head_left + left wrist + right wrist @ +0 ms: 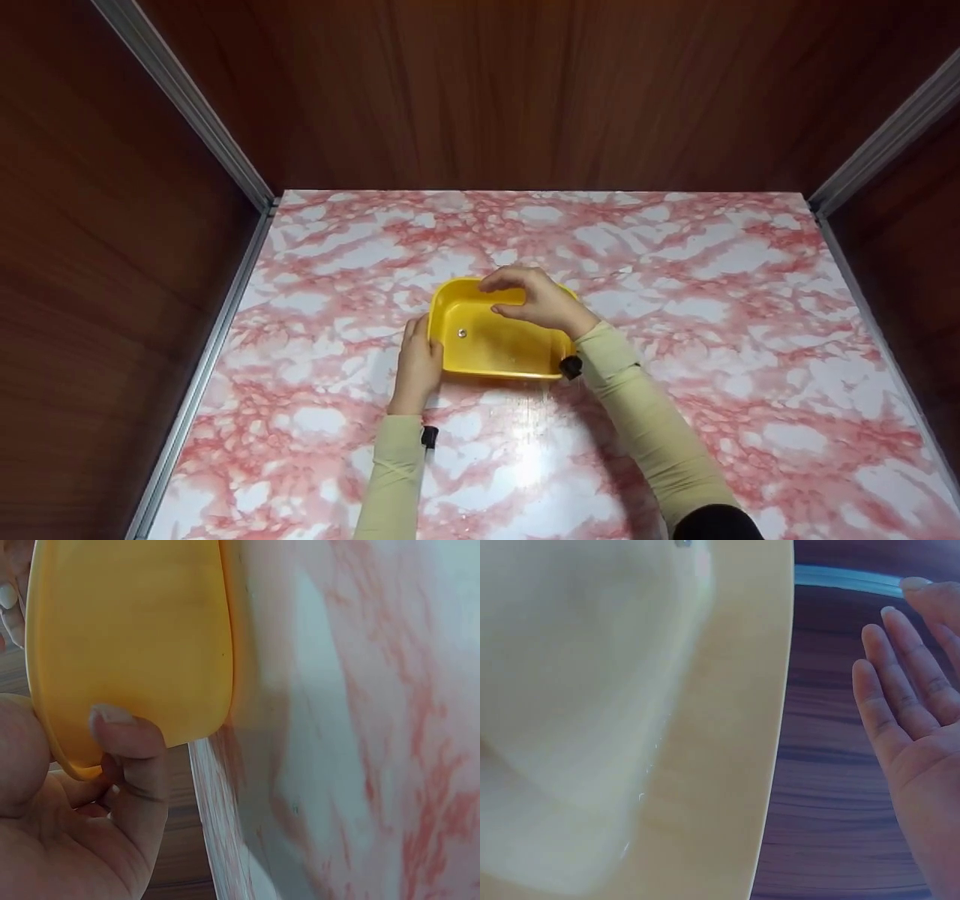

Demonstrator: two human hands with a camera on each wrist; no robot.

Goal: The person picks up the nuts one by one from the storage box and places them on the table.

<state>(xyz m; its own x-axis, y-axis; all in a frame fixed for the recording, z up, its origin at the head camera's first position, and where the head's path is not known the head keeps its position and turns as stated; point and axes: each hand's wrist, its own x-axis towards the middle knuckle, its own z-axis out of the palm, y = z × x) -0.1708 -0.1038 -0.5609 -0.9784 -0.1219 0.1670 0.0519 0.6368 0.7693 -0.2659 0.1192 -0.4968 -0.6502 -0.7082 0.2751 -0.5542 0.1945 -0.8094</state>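
Note:
A yellow plastic tub with rounded corners stands in the middle of the table. My left hand grips its left end; the left wrist view shows the thumb pressed against the wall of the tub, the other fingers partly hidden behind the rim. Inside, on the left part of the floor, lies a small shiny metal piece, too small to name. Over the tub's far right part hovers my right hand, fingers loosely bent and thumb apart, nothing between them. In the right wrist view the hand appears beyond the tub's rim.
The table has a red and white marbled top. Dark wood panels stand at the back and both sides, with metal rails along their corners. Each wrist wears a small black device.

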